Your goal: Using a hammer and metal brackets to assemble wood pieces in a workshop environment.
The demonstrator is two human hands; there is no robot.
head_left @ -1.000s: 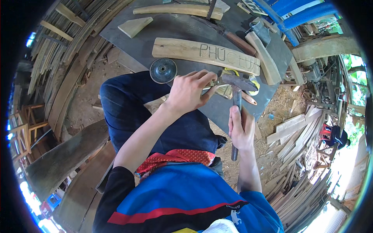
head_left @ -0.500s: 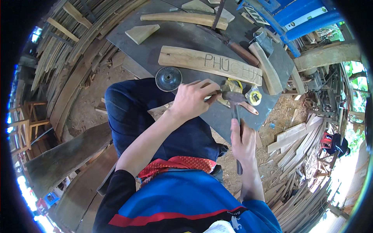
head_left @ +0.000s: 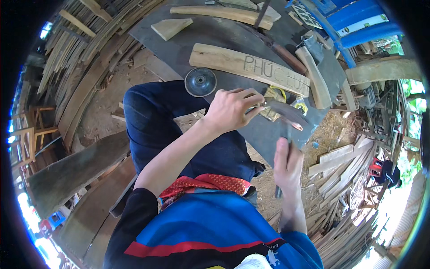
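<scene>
As right hand (head_left: 288, 167) grips hammer (head_left: 286, 111), left (head_left: 233, 109) pinching

Dark gray counter (head_left: 219, 33) spread with wood and tools
A long, slightly curved wood strip (head_left: 219, 14) lies toward the far edge, with a wedge of wood (head_left: 171, 28) at the left and a lettered board (head_left: 215, 56) across the middle. Beyond the board's right part rests a brown-handled tool (head_left: 289, 58), beside a thick pale handle (head_left: 316, 85). Nearer lie a yellow roll (head_left: 301, 107) and a wooden-handled brush (head_left: 297, 127); a round black disc (head_left: 200, 82) shows at the near edge.
</scene>
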